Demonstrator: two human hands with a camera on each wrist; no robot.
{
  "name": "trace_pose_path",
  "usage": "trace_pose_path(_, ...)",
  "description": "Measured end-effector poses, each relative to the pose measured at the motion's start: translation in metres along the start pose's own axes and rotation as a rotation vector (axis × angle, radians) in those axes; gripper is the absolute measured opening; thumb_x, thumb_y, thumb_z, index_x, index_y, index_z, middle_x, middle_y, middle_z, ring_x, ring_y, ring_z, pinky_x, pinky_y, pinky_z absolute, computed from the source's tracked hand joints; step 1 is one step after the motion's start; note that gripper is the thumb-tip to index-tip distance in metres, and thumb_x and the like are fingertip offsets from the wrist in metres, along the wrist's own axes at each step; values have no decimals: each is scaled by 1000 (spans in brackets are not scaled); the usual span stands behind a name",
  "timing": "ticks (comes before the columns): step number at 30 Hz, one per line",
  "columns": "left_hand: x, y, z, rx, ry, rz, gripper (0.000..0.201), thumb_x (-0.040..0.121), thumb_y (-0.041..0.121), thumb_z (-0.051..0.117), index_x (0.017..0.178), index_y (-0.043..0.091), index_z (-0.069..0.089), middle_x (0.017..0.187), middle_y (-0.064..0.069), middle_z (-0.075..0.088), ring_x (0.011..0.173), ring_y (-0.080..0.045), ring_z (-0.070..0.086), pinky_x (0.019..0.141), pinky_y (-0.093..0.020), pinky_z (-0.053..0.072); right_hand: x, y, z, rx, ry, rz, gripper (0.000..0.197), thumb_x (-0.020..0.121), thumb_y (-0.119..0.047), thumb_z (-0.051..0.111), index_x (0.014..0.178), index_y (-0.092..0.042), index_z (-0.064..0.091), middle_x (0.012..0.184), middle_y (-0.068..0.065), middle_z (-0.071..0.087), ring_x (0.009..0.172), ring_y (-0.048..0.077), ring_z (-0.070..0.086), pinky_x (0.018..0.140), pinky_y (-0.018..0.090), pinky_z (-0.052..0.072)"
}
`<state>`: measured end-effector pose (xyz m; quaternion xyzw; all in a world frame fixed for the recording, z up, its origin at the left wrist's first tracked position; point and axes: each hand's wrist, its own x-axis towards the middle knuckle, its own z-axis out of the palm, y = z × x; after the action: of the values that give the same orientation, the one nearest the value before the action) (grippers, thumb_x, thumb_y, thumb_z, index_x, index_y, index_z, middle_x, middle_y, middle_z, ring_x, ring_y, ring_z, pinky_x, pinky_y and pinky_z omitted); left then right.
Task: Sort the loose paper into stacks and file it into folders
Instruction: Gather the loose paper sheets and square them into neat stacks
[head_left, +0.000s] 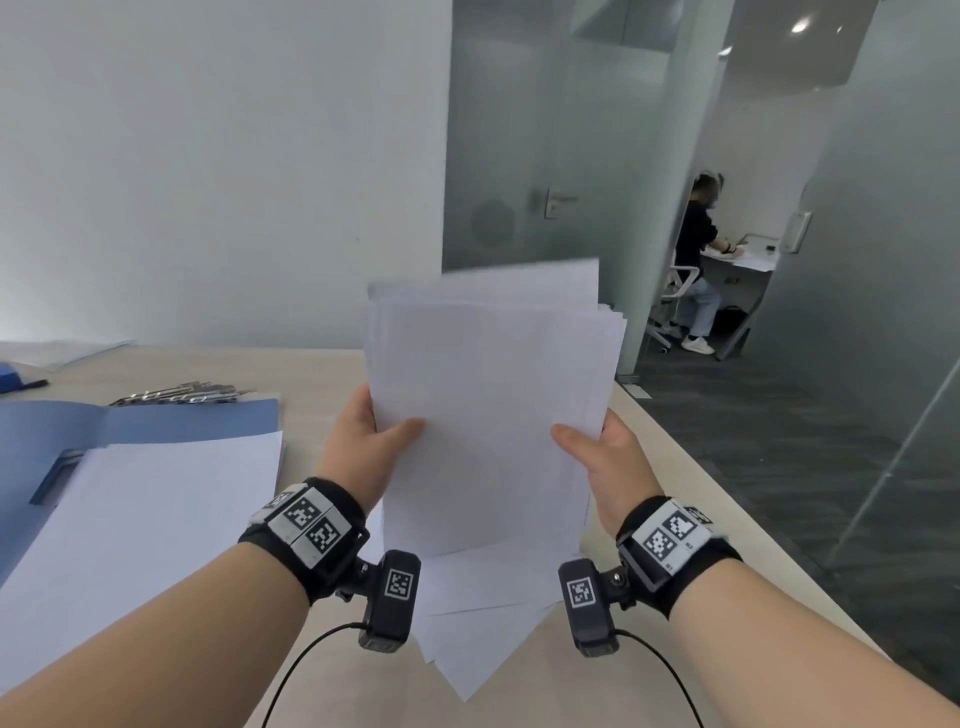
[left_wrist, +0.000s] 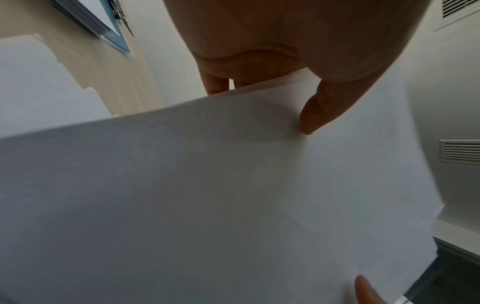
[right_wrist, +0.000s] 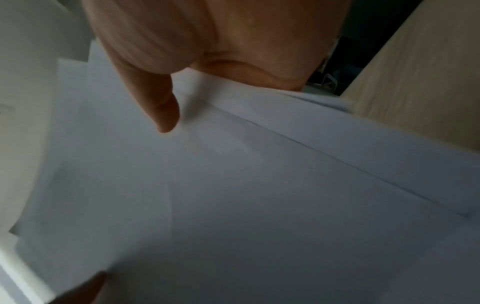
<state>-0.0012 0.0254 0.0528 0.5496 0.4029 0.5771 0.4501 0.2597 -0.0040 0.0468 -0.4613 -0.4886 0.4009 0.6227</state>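
White paper bundle (head_left: 488, 395) being gripped by both hands (head_left: 363, 441) (head_left: 608, 457); one stack (head_left: 145, 519) lying in folder (head_left: 156, 421) left of it, loose sheets (head_left: 478, 623) remaining underneath.

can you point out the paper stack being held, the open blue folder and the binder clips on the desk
paper stack (head_left: 488, 395): head view, middle of the front sheet.
open blue folder (head_left: 171, 418): head view, bare upper right flap.
binder clips (head_left: 182, 396): head view, middle of the metal cluster above the folder; blurred, so the type is uncertain.

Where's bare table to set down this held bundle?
Bare table shows between the open blue folder and the held bundle, and along the right edge by the right hand. Crowded: loose sheets below the bundle, the folder's paper stack left.
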Motion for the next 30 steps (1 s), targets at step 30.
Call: trace_pose_path(30, 1, 29, 18, -43, -59, 170, 48, 83, 14, 69, 125, 32, 55, 118, 2, 72, 108, -18, 71, 89, -40, 58, 1, -32, 14, 36, 81, -108, 24, 96, -37, 65, 106, -16, 72, 104, 4, 78, 98, 25, 74, 87, 42, 57)
